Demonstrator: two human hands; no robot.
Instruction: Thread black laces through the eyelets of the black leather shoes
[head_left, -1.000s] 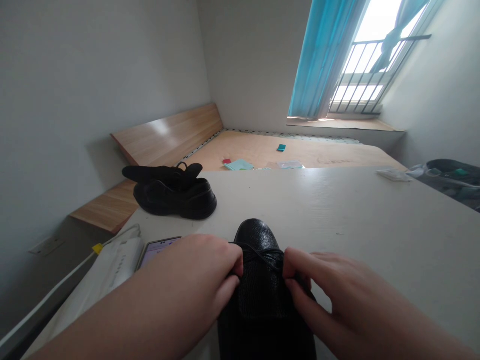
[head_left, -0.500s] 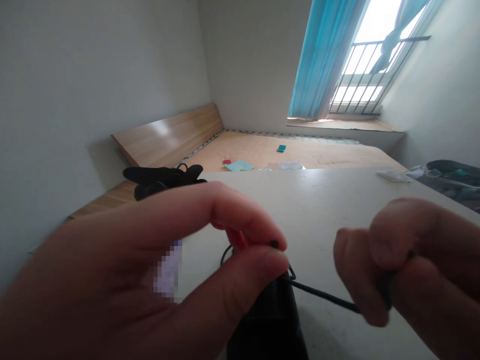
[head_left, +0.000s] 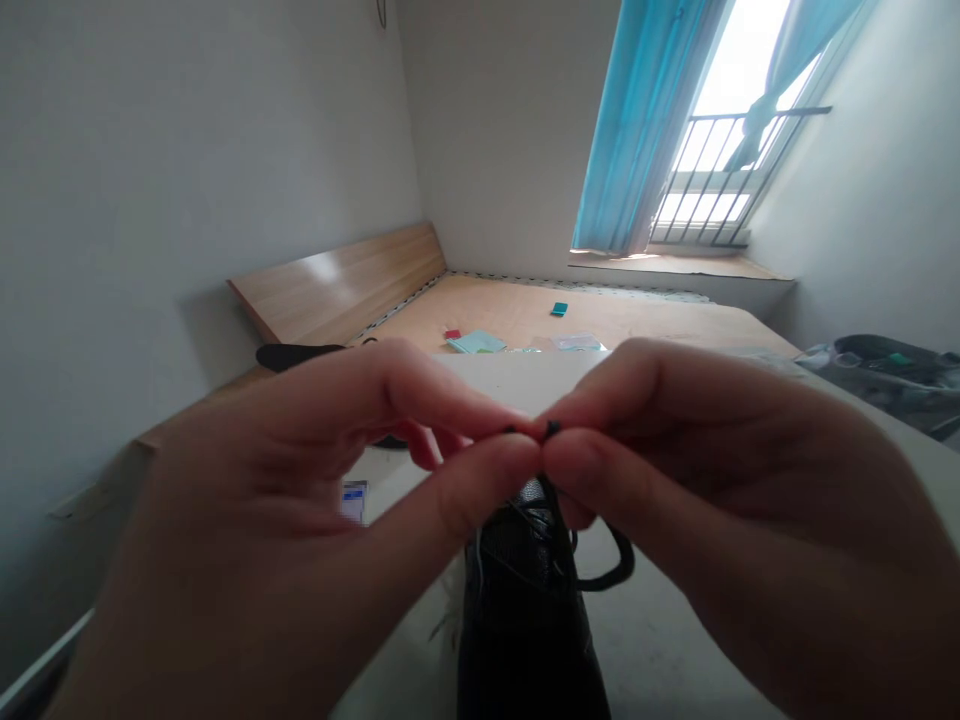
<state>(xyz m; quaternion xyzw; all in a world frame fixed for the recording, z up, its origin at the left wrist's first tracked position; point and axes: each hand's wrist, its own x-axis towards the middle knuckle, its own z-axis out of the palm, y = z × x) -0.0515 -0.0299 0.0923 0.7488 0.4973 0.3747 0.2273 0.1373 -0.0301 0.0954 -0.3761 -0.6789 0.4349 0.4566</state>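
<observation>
Shoe (head_left: 525,590): black leather, lying on the table (head_left: 660,640) near its near edge, directly below both hands. Its far end is hidden behind the fingers.

Head view. The left hand (head_left: 285,480) and the right hand (head_left: 720,470) are raised above the shoe and face each other, fingers curled. Each hand pinches the lace (head_left: 622,565) between thumb and forefinger. The two pinches meet above the shoe, fingertips pressed together, with the dark lace tips barely showing between them. A slack loop of lace hangs beside the shoe, on the right.

Step in hand, as judged: both lace ends are being handled together above the shoe. The next move calls for firm pinches, since the tips are small and the loop is loose.

Other items, relative to the table: a phone (head_left: 352,500) lies on it, mostly behind the left hand, and a second shoe (head_left: 296,355) sits beyond the left hand. A wooden bed (head_left: 570,315) and a window (head_left: 720,130) lie past the far edge.
</observation>
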